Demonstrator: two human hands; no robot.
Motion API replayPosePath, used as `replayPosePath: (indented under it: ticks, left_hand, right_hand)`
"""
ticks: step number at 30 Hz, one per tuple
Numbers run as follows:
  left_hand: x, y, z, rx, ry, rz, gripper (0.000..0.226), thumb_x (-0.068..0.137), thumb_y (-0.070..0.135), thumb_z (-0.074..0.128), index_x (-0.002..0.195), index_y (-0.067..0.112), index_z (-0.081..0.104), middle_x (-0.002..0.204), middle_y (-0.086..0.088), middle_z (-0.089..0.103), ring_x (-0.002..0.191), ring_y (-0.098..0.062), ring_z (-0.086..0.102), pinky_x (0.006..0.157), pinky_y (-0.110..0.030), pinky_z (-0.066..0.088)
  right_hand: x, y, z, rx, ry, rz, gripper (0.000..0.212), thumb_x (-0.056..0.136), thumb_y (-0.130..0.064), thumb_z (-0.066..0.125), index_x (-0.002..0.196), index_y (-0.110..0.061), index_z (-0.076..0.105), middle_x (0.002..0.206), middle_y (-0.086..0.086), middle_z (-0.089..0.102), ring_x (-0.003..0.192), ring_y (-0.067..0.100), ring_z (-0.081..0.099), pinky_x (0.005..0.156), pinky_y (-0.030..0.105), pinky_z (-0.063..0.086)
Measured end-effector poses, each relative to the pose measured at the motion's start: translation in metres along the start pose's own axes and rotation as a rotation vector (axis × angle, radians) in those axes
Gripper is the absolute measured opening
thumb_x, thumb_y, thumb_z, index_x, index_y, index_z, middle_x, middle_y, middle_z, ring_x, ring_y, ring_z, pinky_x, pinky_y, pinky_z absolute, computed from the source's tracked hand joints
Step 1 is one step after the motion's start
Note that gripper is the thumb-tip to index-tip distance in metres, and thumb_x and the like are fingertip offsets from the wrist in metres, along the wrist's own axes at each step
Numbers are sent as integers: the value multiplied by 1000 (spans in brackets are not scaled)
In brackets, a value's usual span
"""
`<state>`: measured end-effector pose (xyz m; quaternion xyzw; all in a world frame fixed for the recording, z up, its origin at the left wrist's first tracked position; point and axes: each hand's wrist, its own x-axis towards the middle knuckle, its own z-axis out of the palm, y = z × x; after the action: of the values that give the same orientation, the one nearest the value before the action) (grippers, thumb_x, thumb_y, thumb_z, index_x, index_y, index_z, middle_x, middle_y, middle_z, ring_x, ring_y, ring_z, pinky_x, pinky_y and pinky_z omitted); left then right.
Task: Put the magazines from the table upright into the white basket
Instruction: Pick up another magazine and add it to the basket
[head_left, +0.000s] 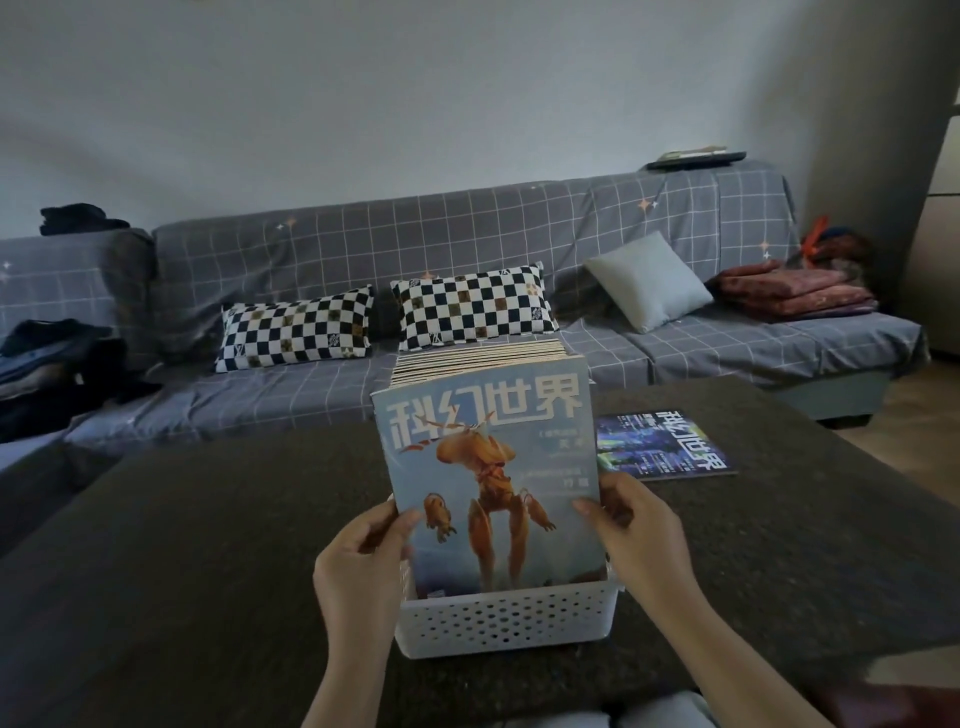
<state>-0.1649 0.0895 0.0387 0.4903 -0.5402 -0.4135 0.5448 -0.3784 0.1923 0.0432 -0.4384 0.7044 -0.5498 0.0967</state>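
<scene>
A white perforated basket (506, 618) stands on the dark table (208, 545), near its front edge. Several magazines (480, 357) stand upright in it, packed in a row. The frontmost one, a pale blue magazine with an orange creature on its cover (491, 478), stands in the basket. My left hand (363, 556) grips its left edge and my right hand (631, 525) grips its right edge, thumbs on the cover. One dark blue magazine (665, 444) lies flat on the table to the right of the basket.
Behind the table runs a grey checked sofa (467, 234) with two chequered pillows (296, 330), a grey cushion (649, 280), folded red blankets (795, 296) at the right and dark clothes (47, 358) at the left.
</scene>
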Motion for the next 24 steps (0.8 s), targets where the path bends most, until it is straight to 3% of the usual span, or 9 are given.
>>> replayPosePath:
  ticks: [8,14,17,19,21,22,24]
  left_hand:
    - [-2,-2,-1,119,-63,22,14,75,21,79,77,29,68,65,10,71,62,-11,68,62,-30,56]
    - [-5,-1,-1,175,-39,71,20,74,20,80,75,30,64,63,4,71,59,-8,69,59,-25,54]
    - [-4,-1,0,193,-31,92,19,73,22,81,79,26,63,74,3,71,67,-9,68,59,-23,51]
    - [1,-3,1,252,-34,116,24,74,27,79,89,24,60,93,3,68,85,-13,65,67,-26,50]
    - [7,0,5,201,-123,107,45,79,33,73,118,22,54,119,2,60,104,-14,61,81,-33,53]
    - [10,2,7,125,-217,89,59,81,38,68,134,22,45,127,4,56,109,-12,60,84,-34,55]
    - [15,7,12,14,-407,38,76,80,47,55,148,27,26,129,6,57,104,-4,64,77,-26,57]
  right_hand:
    - [-10,7,3,-35,40,28,21,83,-20,68,86,-35,54,83,-20,61,78,-5,55,59,10,39]
    - [-14,8,9,-14,84,43,26,82,-19,70,94,-30,50,86,-19,57,79,-6,53,58,10,39]
    - [-13,9,12,-25,114,69,37,78,-19,73,106,-25,49,99,-10,53,84,2,54,61,11,40]
    - [-9,10,15,-51,104,53,55,77,-23,74,123,-20,45,113,-9,44,96,5,50,72,12,40]
    - [-2,4,16,47,8,57,66,79,-29,72,135,-25,37,120,-14,43,107,2,48,78,12,40]
    - [2,-1,17,164,-62,87,65,81,-31,69,136,-29,35,121,-17,49,104,-2,52,74,10,43]
    - [9,-7,20,397,-169,156,57,83,-33,65,132,-39,36,114,-22,60,92,-7,62,63,10,49]
